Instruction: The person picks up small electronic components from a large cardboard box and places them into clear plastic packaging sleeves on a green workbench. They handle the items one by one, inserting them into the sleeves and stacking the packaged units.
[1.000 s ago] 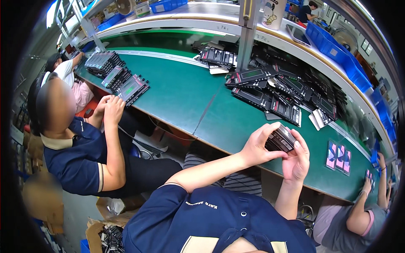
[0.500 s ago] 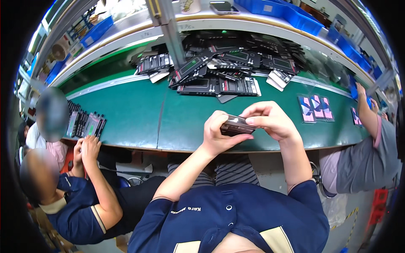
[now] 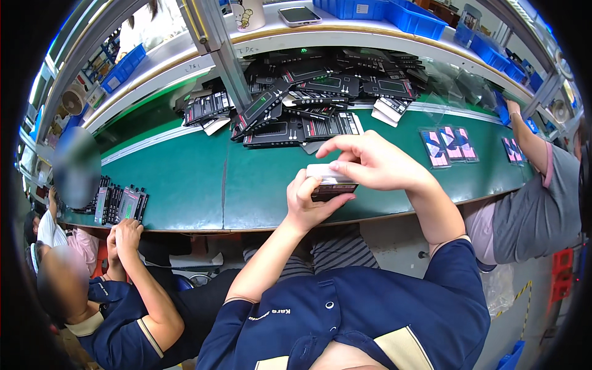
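In front of my chest, over the near edge of the table, my left hand [image 3: 303, 205] is closed around a small black box [image 3: 332, 192]. Its top end shows a white flap or insert [image 3: 319, 171]; which of the two, I cannot tell. Above the box is my right hand [image 3: 385, 161], its thumb touching the white part and its fingers curved apart over it. Beyond my hands lies a heap of flat black boxes [image 3: 271, 132], some with white flaps sticking out.
The green table [image 3: 185, 179] runs across. Pink and blue flat packs [image 3: 453, 147] lie to the right. At left, a co-worker [image 3: 132, 308] sits by a row of black boxes [image 3: 120, 203]; another person [image 3: 524, 185] is at right. A metal post [image 3: 222, 68], phone [image 3: 300, 16] and blue bins [image 3: 416, 21] stand beyond.
The box's white part now shows at its top. My right hand has shifted left over the box, its fingers lifted. The view has turned slightly, and the scene sits further left.
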Demonstrator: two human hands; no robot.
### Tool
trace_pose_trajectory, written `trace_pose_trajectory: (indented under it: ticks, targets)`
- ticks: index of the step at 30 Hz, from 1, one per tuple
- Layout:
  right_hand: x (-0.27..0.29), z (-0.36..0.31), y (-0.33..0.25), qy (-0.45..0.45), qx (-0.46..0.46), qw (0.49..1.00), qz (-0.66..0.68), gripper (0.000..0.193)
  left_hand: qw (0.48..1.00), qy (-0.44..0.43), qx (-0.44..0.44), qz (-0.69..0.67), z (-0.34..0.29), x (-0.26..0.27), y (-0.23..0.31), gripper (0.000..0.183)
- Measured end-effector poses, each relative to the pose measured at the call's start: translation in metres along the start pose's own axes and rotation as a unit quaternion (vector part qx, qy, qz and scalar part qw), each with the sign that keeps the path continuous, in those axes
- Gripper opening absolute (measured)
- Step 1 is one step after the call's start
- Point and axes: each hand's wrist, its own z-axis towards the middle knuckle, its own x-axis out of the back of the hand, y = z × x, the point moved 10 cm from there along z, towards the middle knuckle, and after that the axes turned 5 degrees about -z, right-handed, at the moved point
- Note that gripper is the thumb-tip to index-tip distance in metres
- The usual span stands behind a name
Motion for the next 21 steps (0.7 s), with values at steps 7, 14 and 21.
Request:
trace_pose_trajectory:
  ticks: [7,14,21]
  targets:
    - [-0.036,-0.034,0.058,0.079,-0.004,0.867,0.491,0.038,0.983,0.016,0.137,-0.121,-0.011,0.002,-0.022,0.080]
    - [-0.044,-0.056,0.056,0.396,0.000,0.834,0.384,0.017,0.929,0.044,0.263,-0.257,0.004,-0.002,-0.016,0.042]
    - [-0.037,-0.063,0.037,0.437,0.124,0.875,0.164,0.012,0.888,0.075,0.321,-0.320,0.004,-0.001,-0.022,0.026]
